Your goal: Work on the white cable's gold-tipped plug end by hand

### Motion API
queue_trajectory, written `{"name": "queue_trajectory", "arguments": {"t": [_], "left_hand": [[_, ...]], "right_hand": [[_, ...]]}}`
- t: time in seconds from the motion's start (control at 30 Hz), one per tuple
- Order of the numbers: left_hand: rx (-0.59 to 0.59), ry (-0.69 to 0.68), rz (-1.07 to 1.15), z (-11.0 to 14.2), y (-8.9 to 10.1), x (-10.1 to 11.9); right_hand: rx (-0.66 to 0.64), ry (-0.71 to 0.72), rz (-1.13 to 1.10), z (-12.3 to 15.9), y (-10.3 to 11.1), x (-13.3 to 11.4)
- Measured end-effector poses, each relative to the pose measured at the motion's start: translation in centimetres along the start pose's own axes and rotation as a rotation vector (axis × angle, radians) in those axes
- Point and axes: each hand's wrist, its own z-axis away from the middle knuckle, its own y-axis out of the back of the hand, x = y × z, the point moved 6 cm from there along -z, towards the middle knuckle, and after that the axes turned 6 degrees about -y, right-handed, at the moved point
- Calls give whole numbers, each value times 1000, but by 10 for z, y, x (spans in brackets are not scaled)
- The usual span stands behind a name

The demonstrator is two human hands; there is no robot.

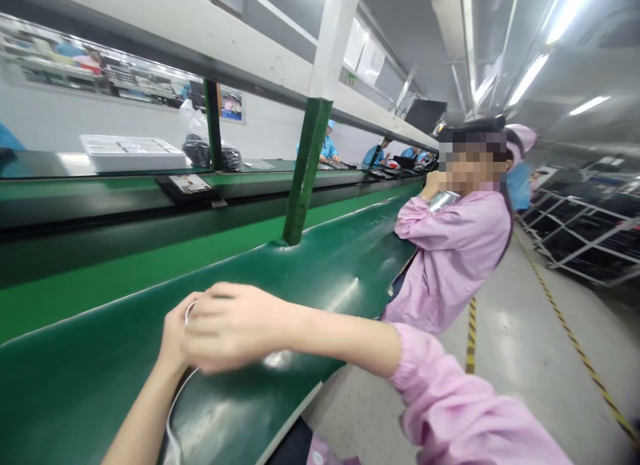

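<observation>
My left hand (173, 338) and my right hand (230, 325) meet over the green mat of the workbench (325, 272). Both are closed around a thin white cable (173, 412), which loops at the fingers and trails down past my left forearm. My right hand lies over the left and covers most of its fingers. My right arm comes in from the lower right in a pink sleeve (450, 405).
A person in a pink coat (450, 252) leans on the bench to the right. Behind a green post (305, 165), a raised shelf holds a white tray (130, 152), a black bag (200, 152) and a dark device (187, 185). Metal racks (585, 238) stand across the aisle.
</observation>
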Motion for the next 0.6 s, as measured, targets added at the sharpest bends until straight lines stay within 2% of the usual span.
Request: {"name": "queue_trajectory", "arguments": {"t": [0.1,0.17,0.23,0.33,0.47,0.6], "left_hand": [[46,38,44,-2,3,2],[55,69,28,-3,5,5],[43,114,11,-3,4,9],[30,183,-8,-2,4,13],[67,216,-89,-3,6,13],[17,237,-105,-4,3,6]], "right_hand": [[-7,-396,-49,1,-54,52],[20,-565,-260,8,-85,65],[72,-657,-462,14,-103,66],[91,-707,-599,16,-110,63],[69,-692,-653,17,-103,67],[159,-762,-706,26,-94,78]]}}
